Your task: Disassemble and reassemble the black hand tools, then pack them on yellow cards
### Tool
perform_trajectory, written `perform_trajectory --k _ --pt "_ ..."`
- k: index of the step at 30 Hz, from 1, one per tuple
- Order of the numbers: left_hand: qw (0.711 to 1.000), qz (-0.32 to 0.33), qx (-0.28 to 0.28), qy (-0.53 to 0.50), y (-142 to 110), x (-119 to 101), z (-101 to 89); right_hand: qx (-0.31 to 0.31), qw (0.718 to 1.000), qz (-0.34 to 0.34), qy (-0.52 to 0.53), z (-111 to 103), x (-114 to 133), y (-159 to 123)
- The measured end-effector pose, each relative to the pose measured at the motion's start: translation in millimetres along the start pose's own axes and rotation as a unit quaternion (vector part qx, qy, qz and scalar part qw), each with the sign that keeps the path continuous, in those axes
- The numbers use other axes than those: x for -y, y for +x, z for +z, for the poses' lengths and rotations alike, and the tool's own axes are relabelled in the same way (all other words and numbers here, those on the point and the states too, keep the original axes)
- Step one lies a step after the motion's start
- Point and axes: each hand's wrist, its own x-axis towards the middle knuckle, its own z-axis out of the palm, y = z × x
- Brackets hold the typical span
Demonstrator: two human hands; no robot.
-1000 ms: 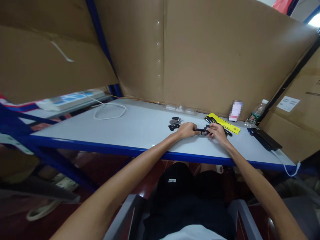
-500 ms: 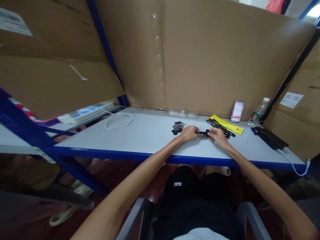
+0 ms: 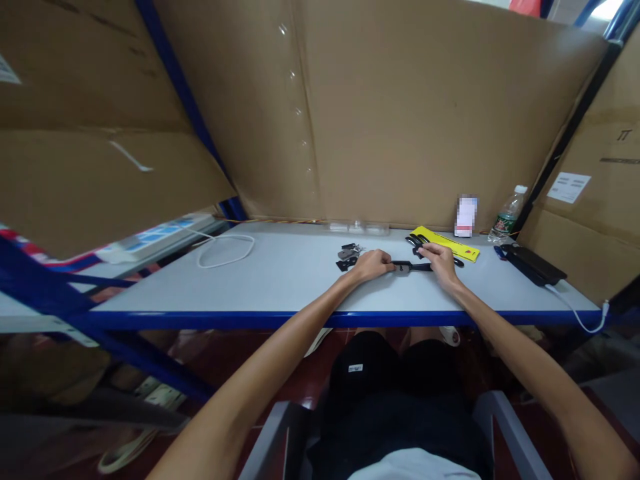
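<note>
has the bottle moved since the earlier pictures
No, the bottle still stands by the lower end of the black post, just right of the phone.

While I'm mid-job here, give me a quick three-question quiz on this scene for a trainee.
1. True or false: the left hand lies flat on the table with nothing in its grasp.
2. Which hand is nearer the yellow strip? A) the left hand; B) the right hand; C) both equally.
3. Fill in: on the bottle, the cap is coloured ____.

Key: 1. False, it grips a dark tool. 2. B. 3. White.
</note>
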Motion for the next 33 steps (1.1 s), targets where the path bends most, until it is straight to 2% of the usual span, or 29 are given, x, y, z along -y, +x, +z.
perform_trajectory --k 2,5,8,13,18,25,28,33 --pt "1.0 0.001 0.002 -0.005 0.2 0.0 -0.4 -0.003 0.998 0.038 0.052 -5.5 7.3 -0.9" --pt "1.0 -0.003 0.002 -0.01 0.9 -0.2 -0.8 0.039 0.986 0.092 0.133 -10.6 15.2 -2.7" --pt "1.0 -0.01 0.012 -0.008 1.1 -1.5 -1.7 0.079 0.98 0.108 0.145 -11.5 18.2 -4.1" --pt "1.0 -0.005 0.015 -0.004 0.6 -5.0 -4.1 0.141 0.986 0.075 0.043 -7.2 12.9 -1.5" --pt "0.999 -0.023 0.025 -0.023 3.2 -4.2 -4.9 0.181 0.982 0.038 -0.042 1.3 7.7 13.1" --pt "0.998 -0.042 0.023 -0.037 6.3 -0.3 -5.4 0.261 0.955 -0.021 -0.138 12.5 1.2 30.6" --pt "0.998 -0.033 0.036 -0.028 4.9 -1.6 -5.9 0.256 0.951 -0.054 -0.163 16.4 -5.2 31.6" --pt "0.999 -0.017 0.029 -0.022 3.2 -1.6 -4.3 0.204 0.941 -0.131 -0.238 22.2 -8.4 23.5"
